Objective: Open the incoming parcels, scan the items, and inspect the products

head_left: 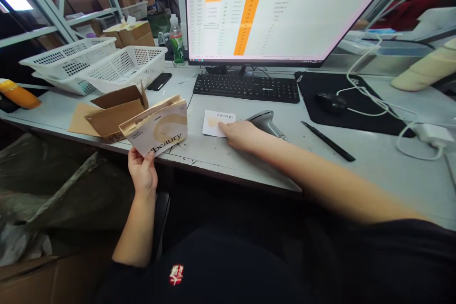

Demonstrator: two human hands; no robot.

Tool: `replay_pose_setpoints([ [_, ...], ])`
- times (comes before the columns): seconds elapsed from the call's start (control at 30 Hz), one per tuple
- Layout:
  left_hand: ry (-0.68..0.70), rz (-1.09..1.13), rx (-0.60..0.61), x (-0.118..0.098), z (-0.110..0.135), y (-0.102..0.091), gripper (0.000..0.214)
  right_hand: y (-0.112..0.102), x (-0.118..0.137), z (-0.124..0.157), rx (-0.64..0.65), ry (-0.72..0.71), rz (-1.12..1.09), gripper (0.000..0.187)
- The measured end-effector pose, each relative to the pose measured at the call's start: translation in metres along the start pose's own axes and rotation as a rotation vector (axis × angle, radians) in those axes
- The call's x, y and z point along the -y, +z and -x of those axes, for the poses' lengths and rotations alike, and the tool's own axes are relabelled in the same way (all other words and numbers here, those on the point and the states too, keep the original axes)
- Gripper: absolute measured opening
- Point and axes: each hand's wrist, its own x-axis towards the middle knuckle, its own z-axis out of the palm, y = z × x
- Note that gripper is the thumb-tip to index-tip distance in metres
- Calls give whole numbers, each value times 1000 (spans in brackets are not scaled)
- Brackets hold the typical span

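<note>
White cardstock with a beige swirl and black "beauty" lettering: that's the printed box (158,127), left of centre in the frame, by the front edge of the tabletop (213,154). The person's left hand (143,171) has it by the lower edge, thumb on the printed face, and the box is tipped at a slant. Can't tell from here if its far end is touching down or hanging just clear.

Right hand (242,134) is reaching across to the middle of the frame, fingertips on a small white card (210,125) lying flat, its print upside down from this side. Honestly can't say whether those fingers are pinching the card or only resting on it. Tucked right behind that hand is a grey handheld device (267,121), partly covered, with a black pen (327,140) further right.

Just beside the printed box, on its left, sits an open brown carton (117,118) with the flaps up. Behind that are white plastic baskets (128,64) and a dark phone (159,81) lying flat. Top middle is a big monitor (221,14) showing a spreadsheet with an orange column, black keyboard (245,88) below it, and a mouse (331,102) on a dark mat (377,111) at the right.
</note>
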Motion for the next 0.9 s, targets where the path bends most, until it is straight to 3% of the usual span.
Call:
replay_pose_setpoints([
  [0.17,-21,32,2,-3,-1,1,61,-33,-17,1,-175,78,-124,39],
  [0.27,-18,-19,27,-2,-2,0,61,-52,-32,14,-379,91,-713,30],
  [0.37,-13,-116,84,1,-3,-3,61,-64,-41,31,-429,30,-1284,22],
  [0.53,14,-341,281,2,-3,-10,64,-70,-43,51,-431,-30,-1467,33],
  [0.6,126,-424,341,-1,-6,-9,80,-70,-44,54,-430,-42,-1499,35],
  [0.7,484,-487,372,-13,-14,2,95,-72,-47,57,-464,-83,-1536,38],
  [0.8,875,-567,407,-34,-25,21,70,-79,-45,61,-557,-188,-1572,39],
  [0.9,1070,-720,532,-57,-34,38,42,-89,-34,64,-587,-302,-1569,37],
])
